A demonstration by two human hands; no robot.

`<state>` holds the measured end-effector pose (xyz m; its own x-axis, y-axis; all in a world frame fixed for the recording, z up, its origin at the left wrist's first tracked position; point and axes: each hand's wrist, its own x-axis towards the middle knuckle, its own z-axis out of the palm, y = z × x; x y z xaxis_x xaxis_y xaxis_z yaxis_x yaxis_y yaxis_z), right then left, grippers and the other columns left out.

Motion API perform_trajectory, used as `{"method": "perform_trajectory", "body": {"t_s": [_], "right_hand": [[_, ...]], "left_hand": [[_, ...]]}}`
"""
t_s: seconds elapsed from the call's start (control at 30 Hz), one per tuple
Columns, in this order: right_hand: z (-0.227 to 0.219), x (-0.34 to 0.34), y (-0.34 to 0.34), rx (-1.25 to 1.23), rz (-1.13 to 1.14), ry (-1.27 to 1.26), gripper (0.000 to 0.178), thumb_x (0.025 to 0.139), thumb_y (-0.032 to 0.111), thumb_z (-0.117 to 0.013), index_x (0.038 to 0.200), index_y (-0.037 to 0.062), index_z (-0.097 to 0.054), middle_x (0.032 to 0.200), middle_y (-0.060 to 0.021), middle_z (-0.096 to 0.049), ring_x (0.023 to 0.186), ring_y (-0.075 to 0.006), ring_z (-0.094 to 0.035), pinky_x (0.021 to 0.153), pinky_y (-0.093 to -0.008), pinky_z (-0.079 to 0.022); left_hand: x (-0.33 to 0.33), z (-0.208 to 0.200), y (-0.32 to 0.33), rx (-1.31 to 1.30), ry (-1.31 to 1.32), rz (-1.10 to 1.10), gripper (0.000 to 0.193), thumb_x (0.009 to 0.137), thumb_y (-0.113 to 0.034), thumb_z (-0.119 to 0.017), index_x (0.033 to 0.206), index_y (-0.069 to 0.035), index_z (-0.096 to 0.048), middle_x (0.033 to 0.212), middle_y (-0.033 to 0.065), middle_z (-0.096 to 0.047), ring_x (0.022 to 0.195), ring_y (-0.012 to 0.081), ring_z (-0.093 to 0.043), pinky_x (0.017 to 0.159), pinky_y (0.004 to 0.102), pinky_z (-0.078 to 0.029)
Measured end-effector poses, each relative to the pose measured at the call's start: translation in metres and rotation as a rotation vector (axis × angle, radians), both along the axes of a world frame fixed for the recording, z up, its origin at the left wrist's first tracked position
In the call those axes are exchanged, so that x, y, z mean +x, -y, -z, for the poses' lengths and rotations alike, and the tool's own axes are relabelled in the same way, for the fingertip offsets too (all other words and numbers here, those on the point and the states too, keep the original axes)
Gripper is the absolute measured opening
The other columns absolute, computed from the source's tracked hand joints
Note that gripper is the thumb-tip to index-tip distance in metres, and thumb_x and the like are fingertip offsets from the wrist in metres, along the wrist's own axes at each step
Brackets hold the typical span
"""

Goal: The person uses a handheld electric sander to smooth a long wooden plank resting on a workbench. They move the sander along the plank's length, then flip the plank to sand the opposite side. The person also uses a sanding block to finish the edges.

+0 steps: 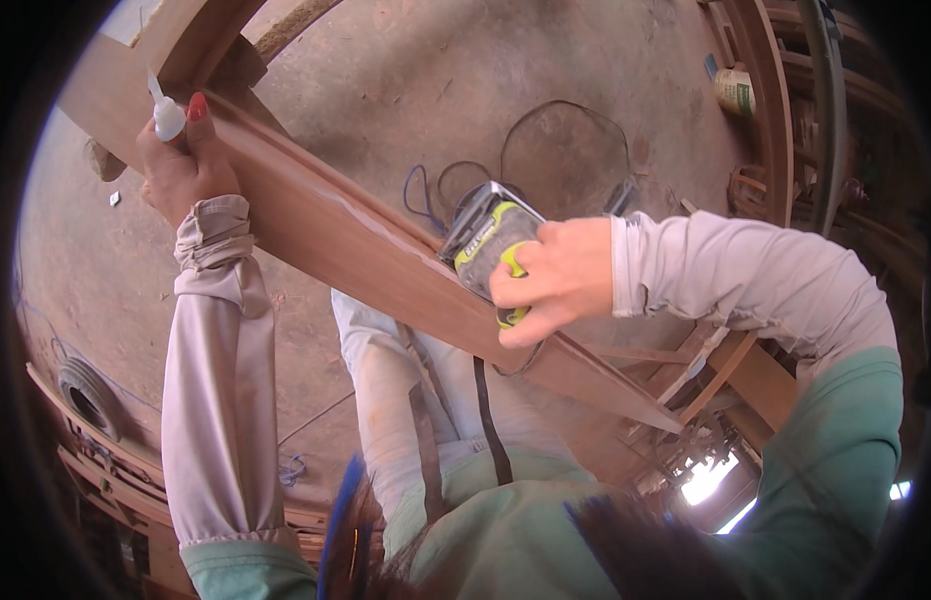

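Observation:
My left hand is closed around a small bottle with a white nozzle that points up; most of the bottle is hidden in the fingers. That hand is against the upper left end of a long reddish-brown wooden piece, which slants down to the right in front of my legs. A whitish streak runs along its edge. In my right hand is a green and grey power sander, gripped by its body. The sander lies over the middle of the piece's edge; whether it touches the wood I cannot tell.
A dark cable loops over the dusty concrete floor beyond the sander. Curved wooden parts and a pale container stand at the right. A tire lies at the lower left by stacked wood. A wooden frame rises at the upper left.

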<state>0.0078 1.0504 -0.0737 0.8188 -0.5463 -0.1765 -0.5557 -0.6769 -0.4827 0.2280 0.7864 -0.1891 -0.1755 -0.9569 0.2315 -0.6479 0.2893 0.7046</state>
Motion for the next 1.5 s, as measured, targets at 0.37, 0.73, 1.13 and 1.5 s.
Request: {"method": "perform_trajectory", "body": {"t_s": [0.37, 0.73, 1.13, 1.5], "right_hand": [[-0.003, 0.003, 0.003, 0.016, -0.011, -0.021, 0.035, 0.077, 0.012, -0.058, 0.106, 0.0275, -0.046, 0.1, -0.0086, -0.047, 0.066, -0.0185, -0.058, 0.043, -0.0292, -0.051], [-0.001, 0.007, -0.012, 0.152, -0.069, -0.059, 0.028, 0.08, 0.015, -0.057, 0.104, 0.0269, -0.05, 0.102, -0.0095, -0.046, 0.071, -0.0218, -0.063, 0.045, -0.0334, -0.052], [-0.04, -0.007, -0.116, 0.047, 1.146, -0.214, 0.061, 0.06, 0.013, -0.084, 0.114, 0.0303, -0.063, 0.108, -0.0102, -0.055, 0.081, -0.0277, -0.064, 0.068, -0.0363, -0.055], [-0.029, 0.023, -0.193, -0.378, 1.869, -0.139, 0.069, 0.059, -0.007, -0.078, 0.122, 0.0088, -0.053, 0.107, -0.01, -0.053, 0.096, -0.0262, -0.056, 0.087, -0.0347, -0.046]], "left_hand": [[0.002, 0.0, 0.005, 0.029, 0.02, 0.001, 0.048, 0.088, -0.047, -0.071, 0.111, -0.006, -0.063, 0.086, 0.0098, -0.071, 0.08, 0.0241, -0.068, 0.078, 0.0362, -0.052], [0.003, 0.003, 0.01, -0.071, 0.09, 0.035, 0.044, 0.093, -0.041, -0.068, 0.107, 0.0, -0.057, 0.075, 0.0042, -0.062, 0.068, 0.0122, -0.057, 0.065, 0.0282, -0.047], [0.007, 0.012, 0.028, 0.022, -0.022, 0.038, 0.05, 0.09, -0.047, -0.068, 0.111, -0.003, -0.061, 0.09, 0.0111, -0.069, 0.085, 0.0193, -0.067, 0.078, 0.0331, -0.051], [0.02, 0.034, 0.063, 0.005, -0.285, 0.236, 0.036, 0.097, -0.037, -0.062, 0.088, -0.002, -0.057, 0.071, 0.0004, -0.055, 0.065, 0.009, -0.051, 0.061, 0.0238, -0.044]]}}
